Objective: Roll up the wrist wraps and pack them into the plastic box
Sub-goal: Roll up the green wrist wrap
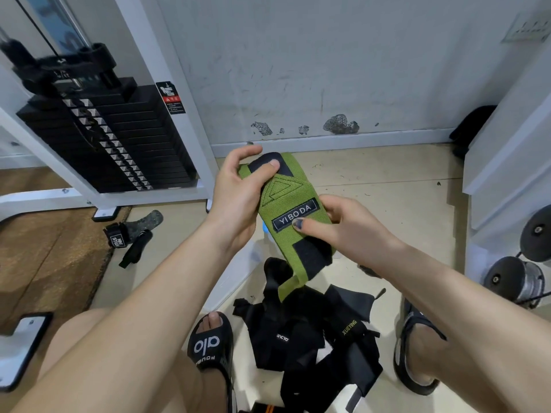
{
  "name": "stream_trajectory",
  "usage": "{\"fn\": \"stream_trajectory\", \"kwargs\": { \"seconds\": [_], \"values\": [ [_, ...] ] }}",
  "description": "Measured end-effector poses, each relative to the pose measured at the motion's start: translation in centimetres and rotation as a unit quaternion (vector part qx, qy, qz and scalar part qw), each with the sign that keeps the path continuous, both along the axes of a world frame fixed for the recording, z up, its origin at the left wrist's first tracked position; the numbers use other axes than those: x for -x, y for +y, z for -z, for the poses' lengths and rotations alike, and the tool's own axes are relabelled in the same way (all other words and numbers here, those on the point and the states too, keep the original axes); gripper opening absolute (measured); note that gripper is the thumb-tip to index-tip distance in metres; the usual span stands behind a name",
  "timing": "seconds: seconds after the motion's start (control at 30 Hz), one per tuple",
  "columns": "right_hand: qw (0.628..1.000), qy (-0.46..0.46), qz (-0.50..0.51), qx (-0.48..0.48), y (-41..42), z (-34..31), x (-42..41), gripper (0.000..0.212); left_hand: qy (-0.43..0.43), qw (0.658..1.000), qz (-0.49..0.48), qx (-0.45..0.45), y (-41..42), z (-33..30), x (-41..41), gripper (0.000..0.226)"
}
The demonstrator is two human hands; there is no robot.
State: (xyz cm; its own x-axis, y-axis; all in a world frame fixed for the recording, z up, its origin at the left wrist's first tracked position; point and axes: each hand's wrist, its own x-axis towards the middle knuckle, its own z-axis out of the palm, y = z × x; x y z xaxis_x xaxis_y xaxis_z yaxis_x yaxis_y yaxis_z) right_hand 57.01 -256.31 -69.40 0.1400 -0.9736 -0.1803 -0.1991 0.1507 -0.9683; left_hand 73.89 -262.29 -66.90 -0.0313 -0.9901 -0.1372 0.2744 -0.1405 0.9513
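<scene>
I hold a green wrist wrap [290,210] with a black "YIBODA" label in the air over the floor. My left hand [238,192] grips its far end, thumb pressed on the black patch there. My right hand [337,225] pinches the near part, thumb on the label. A thin green loop hangs down from the wrap's lower end. Below it, a clear plastic box [238,281] shows only in part behind my arms. Several black wrist wraps [313,338] lie in a loose heap on the floor between my feet.
A white cable machine with a black weight stack [113,138] stands at the left. Black straps [131,234] lie on the floor beside its base. Dumbbells [518,275] sit at the right under a white frame. My sandalled feet [211,347] flank the heap.
</scene>
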Motion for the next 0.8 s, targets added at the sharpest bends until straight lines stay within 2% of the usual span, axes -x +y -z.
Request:
{"fn": "stream_trajectory", "kwargs": {
  "seconds": [0.07,0.17,0.27,0.37,0.53,0.67,0.8],
  "values": [
    [1.000,-0.025,0.002,0.002,0.0,0.0,0.0,0.015,-0.010,1.000,0.008,-0.005,0.2,0.4,0.4,0.042],
    [0.996,-0.086,0.017,0.009,0.1,-0.5,-0.1,0.015,-0.086,0.995,0.057,0.014,0.8,1.3,1.1,0.045],
    [0.995,-0.098,0.010,0.014,0.0,-0.7,0.0,0.016,-0.056,0.998,0.035,0.022,0.4,1.1,1.0,0.037],
    [0.998,-0.051,-0.024,-0.001,-0.1,-0.7,-0.2,0.023,-0.014,0.999,-0.013,-0.029,-0.5,0.0,0.5,0.026],
    [0.994,-0.103,-0.046,-0.016,0.2,-0.7,0.0,0.015,-0.049,0.996,-0.030,-0.068,-1.3,0.4,0.2,0.019],
    [0.989,-0.083,-0.109,-0.056,0.2,-0.5,0.4,0.024,-0.047,0.994,-0.036,-0.089,-2.0,0.6,-0.4,0.026],
    [0.991,-0.121,-0.038,-0.044,0.1,-1.0,0.3,0.016,-0.022,0.987,0.076,-0.143,-0.2,1.2,0.3,0.047]
  ]
}}
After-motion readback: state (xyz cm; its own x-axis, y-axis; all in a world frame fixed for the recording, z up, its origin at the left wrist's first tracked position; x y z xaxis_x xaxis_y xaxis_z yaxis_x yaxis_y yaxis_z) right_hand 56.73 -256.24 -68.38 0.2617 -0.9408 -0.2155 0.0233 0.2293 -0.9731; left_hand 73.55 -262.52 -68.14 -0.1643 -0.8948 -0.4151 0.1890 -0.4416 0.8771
